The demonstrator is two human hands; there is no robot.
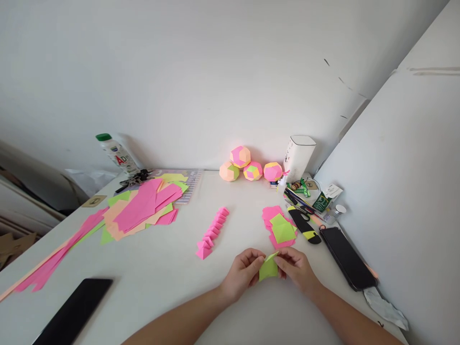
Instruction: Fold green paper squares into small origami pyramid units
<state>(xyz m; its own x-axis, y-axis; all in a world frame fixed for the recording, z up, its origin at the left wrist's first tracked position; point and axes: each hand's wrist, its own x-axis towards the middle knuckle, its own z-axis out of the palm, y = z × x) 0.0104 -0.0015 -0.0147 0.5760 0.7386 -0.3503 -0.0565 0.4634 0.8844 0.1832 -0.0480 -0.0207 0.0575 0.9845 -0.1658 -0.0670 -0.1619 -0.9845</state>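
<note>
A small piece of green paper (269, 270), partly folded at its top edge, is pinched between my two hands just above the table. My left hand (244, 270) grips its left side, thumb in front and fingers curled. On the other side my right hand (295, 268) pinches the upper right corner. Right behind my hands lie loose green paper squares (283, 230) on top of pink paper pieces (272, 213). To the left of them runs a slanted row of folded pink paper units (212, 232).
Paper balls (240, 156) stand against the wall beside a white container (300, 155). Coloured paper sheets (138, 206) cover the left back, near a bottle (117, 153). A black-and-yellow cutter (304, 224) and a black phone (348, 258) lie right; a dark tablet-like slab (74, 311) lies front left.
</note>
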